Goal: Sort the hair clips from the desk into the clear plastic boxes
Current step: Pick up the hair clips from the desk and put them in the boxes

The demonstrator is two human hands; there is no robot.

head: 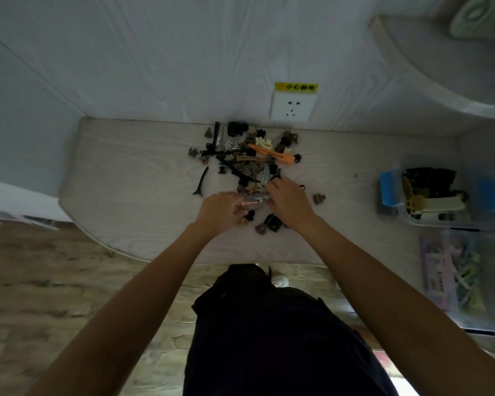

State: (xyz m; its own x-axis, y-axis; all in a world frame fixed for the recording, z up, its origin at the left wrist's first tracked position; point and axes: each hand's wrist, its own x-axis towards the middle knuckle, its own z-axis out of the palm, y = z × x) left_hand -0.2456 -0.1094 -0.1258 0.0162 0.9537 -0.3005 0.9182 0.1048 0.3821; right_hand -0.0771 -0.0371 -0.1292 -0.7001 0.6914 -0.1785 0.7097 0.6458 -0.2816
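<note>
Item logged: my left hand (222, 208) and right hand (290, 201), fingers curled, together pinched a pale slim clip (252, 200) at the near edge of the jumbled plastic hair clips (249, 158) mid-worktop (126, 181), wood-grained, rounded at left, with two clear boxes (429, 195) at right.

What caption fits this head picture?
Both hands, left and right, lift a pale clip from the hair clips.

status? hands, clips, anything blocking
Left hand and right hand both pinch a pale long clip. Clip pile still on desk. Clear boxes far right, path open.
</note>
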